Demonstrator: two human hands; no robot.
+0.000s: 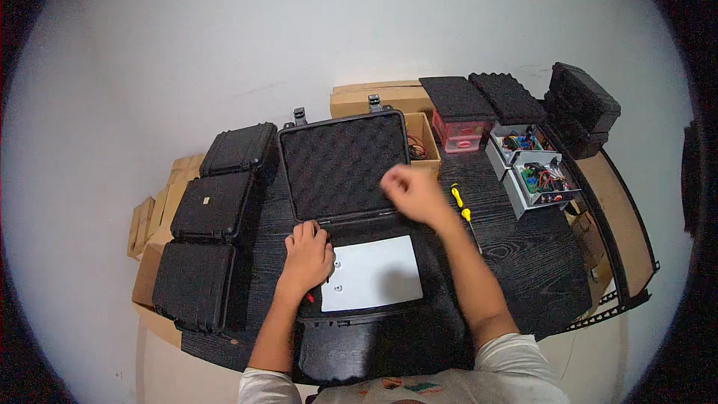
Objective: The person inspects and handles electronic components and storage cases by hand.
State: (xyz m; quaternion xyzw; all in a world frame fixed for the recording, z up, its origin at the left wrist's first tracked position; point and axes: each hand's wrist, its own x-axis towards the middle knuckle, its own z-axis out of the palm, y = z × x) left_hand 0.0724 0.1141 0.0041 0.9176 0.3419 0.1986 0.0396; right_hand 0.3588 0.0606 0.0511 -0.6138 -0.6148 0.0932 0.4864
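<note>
An open black hard case (287, 179) stands in front of me, its raised lid lined with dark egg-crate foam (336, 164). In the case's lower half lies a white flat panel (378, 277) with two small round fittings near its left edge. My left hand (308, 256) rests at the case's back left corner beside the panel, fingers bent and slightly apart. Just below it a small red item (310, 297) shows. My right hand (411, 193) is raised before the lid's right edge, slightly blurred. Its fingers are closed together, and anything between them is hidden.
Several closed black cases (213, 213) line the left side. To the right lie yellow-handled screwdrivers (467, 214) and white boxes of wired electronics (535, 179). Behind are a pink drawer box (458, 135), foam sheets (505, 97), cardboard boxes (374, 93) and another black case (583, 97).
</note>
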